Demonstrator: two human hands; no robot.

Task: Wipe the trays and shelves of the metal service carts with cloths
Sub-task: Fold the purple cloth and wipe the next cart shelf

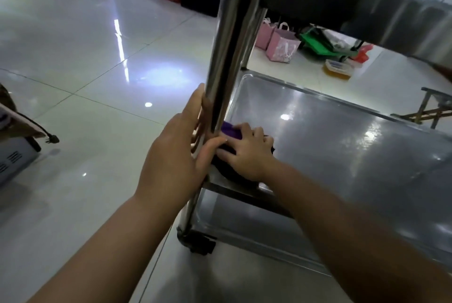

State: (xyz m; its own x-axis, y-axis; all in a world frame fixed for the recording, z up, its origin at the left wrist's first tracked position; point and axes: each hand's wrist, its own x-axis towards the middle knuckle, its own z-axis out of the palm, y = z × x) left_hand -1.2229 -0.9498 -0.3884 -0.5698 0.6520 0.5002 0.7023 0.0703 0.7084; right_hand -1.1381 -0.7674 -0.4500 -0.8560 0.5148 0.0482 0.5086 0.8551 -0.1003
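On glossy steel shelf (342, 146), right hand (247, 151) presses purple cloth (231, 131); left hand (176, 153) grips round post (227, 58)

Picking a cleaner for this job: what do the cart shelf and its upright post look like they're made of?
The cart shelf looks like polished sheet metal, likely stainless steel: grey, glossy, mirroring ceiling lights. The upright post seems a matching shiny metal tube, with long bright reflections down it.

Right hand (247, 153) on seemingly purple cloth (231, 131)
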